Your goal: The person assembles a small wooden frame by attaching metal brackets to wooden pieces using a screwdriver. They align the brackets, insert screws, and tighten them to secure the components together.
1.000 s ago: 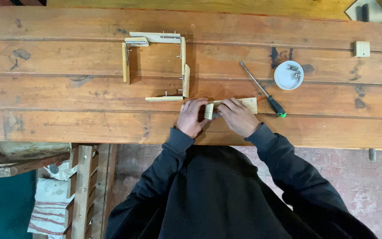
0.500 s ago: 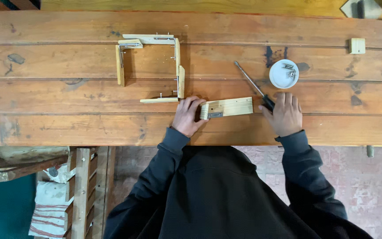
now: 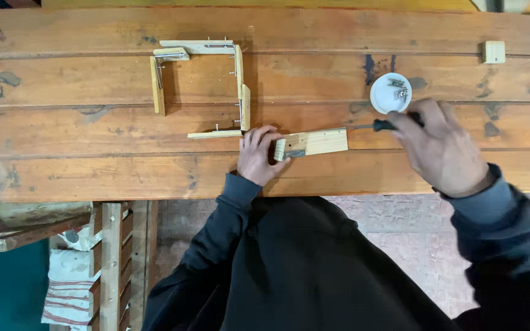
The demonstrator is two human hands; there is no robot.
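The right hand [image 3: 443, 150] covers most of the screwdriver [image 3: 372, 126], so its grip on the handle cannot be judged. The bits in the white dish [image 3: 390, 93], at 12 o'clock from that hand, are too small to tell. The counter [image 3: 93, 165] is cut off at both sides.

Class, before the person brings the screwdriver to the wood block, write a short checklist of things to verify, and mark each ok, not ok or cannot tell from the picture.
1. Wood block held down: ok, the left hand presses its left end flat on the workbench.
2. Metal bracket on the block: ok, it shows at the block's left end by the fingers.
3. Screwdriver in hand: ok, the right hand grips its handle.
4. Screws within reach: ok, a white dish with screws sits just above the right hand.
5. Screw already placed in the bracket: cannot tell, too small.
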